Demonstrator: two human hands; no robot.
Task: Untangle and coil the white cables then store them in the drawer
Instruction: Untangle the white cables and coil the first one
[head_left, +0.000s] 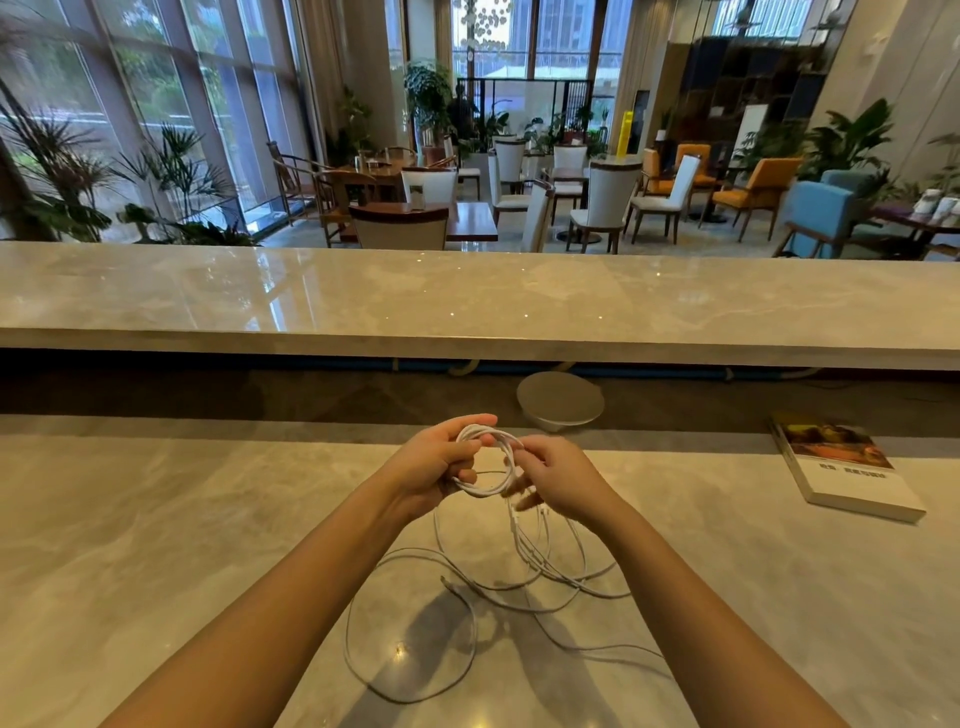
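At the centre of the frame I see the left hand (436, 465) gripping a small coil of white cable (485, 491), fingers curled round its left side. The right hand (558, 478) pinches the coil's right side. Both hold it above the marble desk (156, 519). Loose white cables (527, 556) hang from it and lie looped on the desk, lower centre. A book (841, 467) lies at the right.

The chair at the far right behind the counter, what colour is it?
Blue upholstery on the chair, with a wooden frame; seen in the head view.
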